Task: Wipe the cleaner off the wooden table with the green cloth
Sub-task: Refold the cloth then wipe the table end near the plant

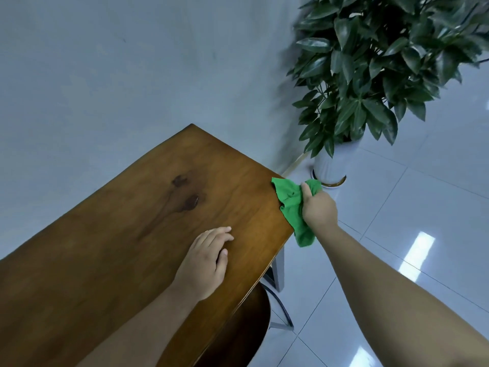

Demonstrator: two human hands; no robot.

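Observation:
The wooden table runs from the lower left to a far corner near the wall. A dark wet patch of cleaner lies on its middle, with streaks trailing toward the lower left. My right hand is closed around the bunched green cloth at the table's right edge, partly over the floor. The cloth's upper corner touches the tabletop edge and its lower end hangs down. My left hand rests flat on the wood, fingers slightly apart, below and right of the wet patch.
A large potted plant in a white pot stands on the tiled floor just beyond the table's right edge. A round dark wooden stool sits under the table's near right side. A pale wall runs behind the table.

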